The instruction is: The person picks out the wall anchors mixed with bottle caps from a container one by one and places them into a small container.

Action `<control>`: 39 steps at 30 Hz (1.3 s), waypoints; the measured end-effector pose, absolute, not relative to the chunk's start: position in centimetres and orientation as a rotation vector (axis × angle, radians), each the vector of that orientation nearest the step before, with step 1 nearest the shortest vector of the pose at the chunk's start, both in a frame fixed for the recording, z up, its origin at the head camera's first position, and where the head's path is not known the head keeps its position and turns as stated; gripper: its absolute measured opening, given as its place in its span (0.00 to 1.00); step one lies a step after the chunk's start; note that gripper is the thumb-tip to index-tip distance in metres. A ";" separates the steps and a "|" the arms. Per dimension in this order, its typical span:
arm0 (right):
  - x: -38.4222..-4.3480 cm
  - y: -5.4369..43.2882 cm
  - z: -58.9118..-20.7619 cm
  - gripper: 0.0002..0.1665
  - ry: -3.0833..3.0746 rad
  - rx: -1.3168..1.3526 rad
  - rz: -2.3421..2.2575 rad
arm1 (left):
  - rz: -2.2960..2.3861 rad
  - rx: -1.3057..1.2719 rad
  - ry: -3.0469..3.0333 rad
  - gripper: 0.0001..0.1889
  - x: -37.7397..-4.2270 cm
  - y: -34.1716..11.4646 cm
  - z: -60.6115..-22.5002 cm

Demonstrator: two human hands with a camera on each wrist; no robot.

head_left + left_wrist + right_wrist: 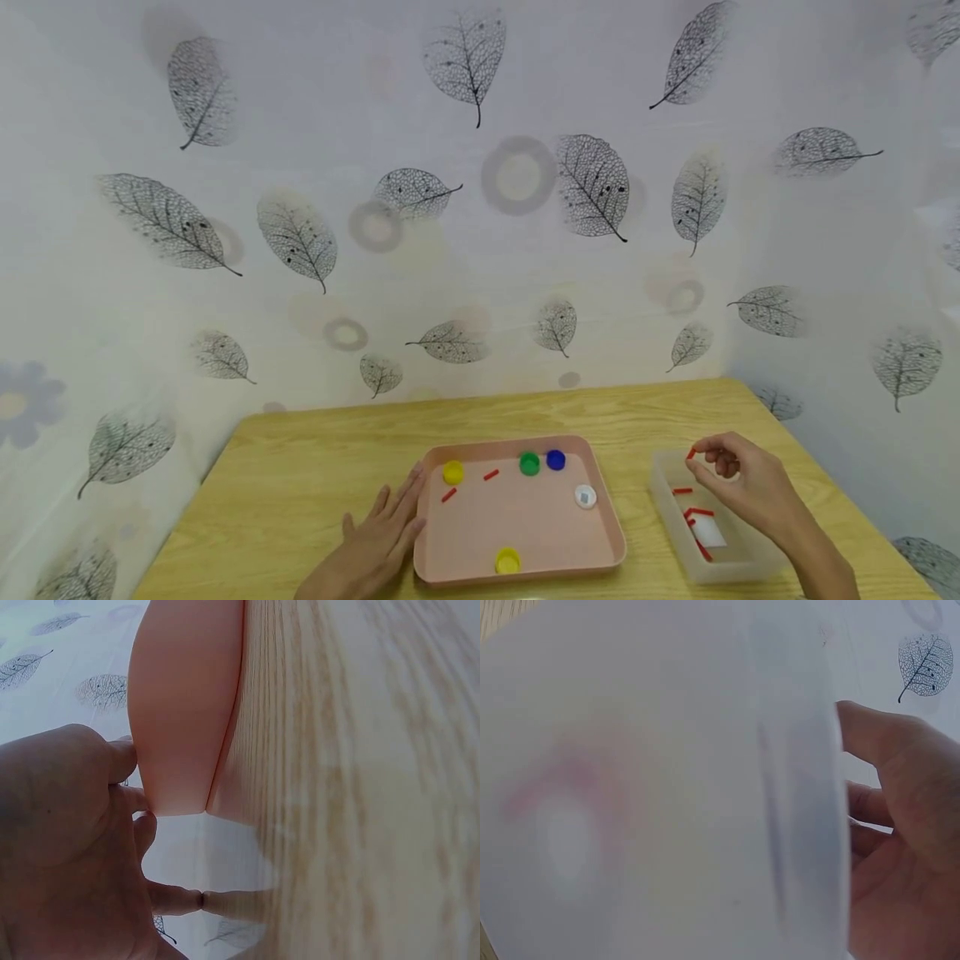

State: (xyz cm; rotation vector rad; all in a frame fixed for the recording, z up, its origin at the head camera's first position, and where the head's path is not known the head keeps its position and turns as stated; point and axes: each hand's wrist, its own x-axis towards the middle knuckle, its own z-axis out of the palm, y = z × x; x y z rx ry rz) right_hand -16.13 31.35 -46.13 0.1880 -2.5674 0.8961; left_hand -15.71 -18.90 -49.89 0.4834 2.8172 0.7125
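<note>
Between thumb and index finger, my right hand (742, 482) pinches a small red stick (692, 454) above a translucent plastic box (705, 571). Several more red sticks (701, 511) lie in that box beside a white piece (708, 531). In the right wrist view the box wall (667, 847) hides the fingertips. My left hand (375, 537) lies on the table with fingers spread, touching the left side of a pink tray (517, 575). Two red sticks (491, 475) rest in the tray near a yellow cap (453, 472).
Also in the tray are a green cap (529, 463), a blue cap (556, 460), a white cap (586, 497) and a second yellow cap (507, 560). The wooden table (300, 458) meets a leaf-patterned wall (465, 250) at its back edge.
</note>
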 end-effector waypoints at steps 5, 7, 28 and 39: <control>-16.2 31.4 -46.2 0.09 -2.571 0.191 0.909 | 0.711 0.494 2.826 0.32 -15.6 -18.9 -49.8; -16.2 31.4 -46.3 0.09 -2.564 0.197 0.906 | 0.713 0.493 2.827 0.32 -15.6 -18.9 -49.9; -16.2 29.4 -45.9 0.10 -2.541 0.276 0.951 | 0.702 0.498 2.832 0.32 -15.8 -19.0 -50.1; -16.3 26.4 -45.9 0.16 -2.444 0.510 1.009 | 0.698 0.504 2.844 0.33 -15.7 -19.0 -50.1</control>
